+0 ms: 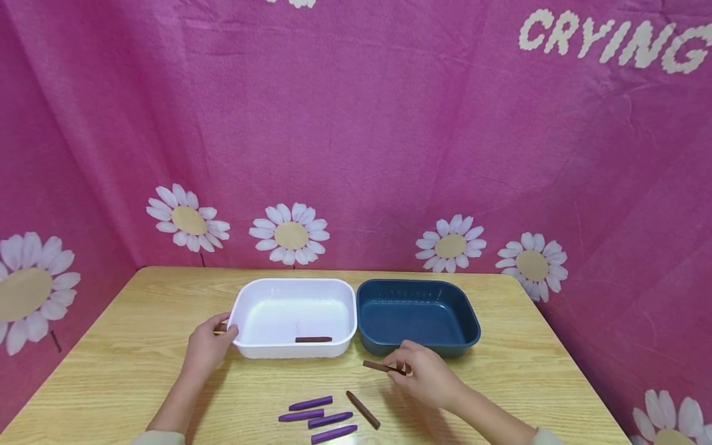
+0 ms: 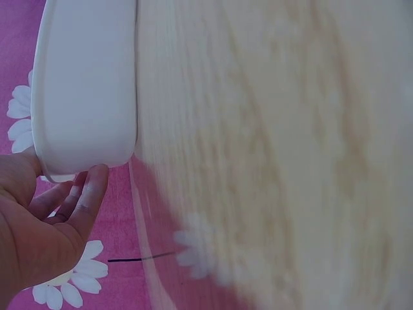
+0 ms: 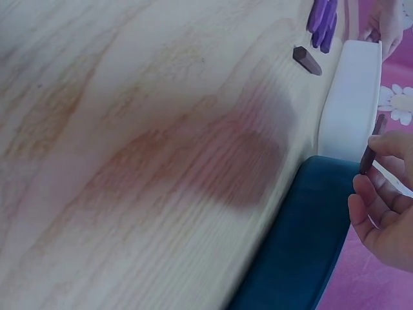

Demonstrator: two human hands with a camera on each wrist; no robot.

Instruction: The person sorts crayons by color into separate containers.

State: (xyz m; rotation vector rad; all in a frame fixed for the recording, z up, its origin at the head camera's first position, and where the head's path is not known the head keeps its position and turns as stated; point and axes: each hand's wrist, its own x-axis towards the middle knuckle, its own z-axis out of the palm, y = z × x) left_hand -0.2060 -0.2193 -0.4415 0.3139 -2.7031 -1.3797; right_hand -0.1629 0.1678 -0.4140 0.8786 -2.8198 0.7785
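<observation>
My left hand (image 1: 207,346) grips the left rim of a white plastic basin (image 1: 278,351), thumb over the edge and fingers against the outer wall, as the left wrist view also shows. A brown crayon (image 1: 313,339) lies inside this basin by its front wall. In front of the dark blue basin (image 1: 417,346), my right hand (image 1: 425,376) pinches another brown crayon (image 1: 376,366) between thumb and fingers, above the table. A third brown crayon (image 1: 363,410) lies on the wood, beside several purple crayons (image 1: 330,420).
Both basins stand side by side on a light wooden table (image 1: 167,309), their neighbouring rims close together. A magenta cloth (image 1: 356,154) printed with white daisies hangs behind the table and along both sides.
</observation>
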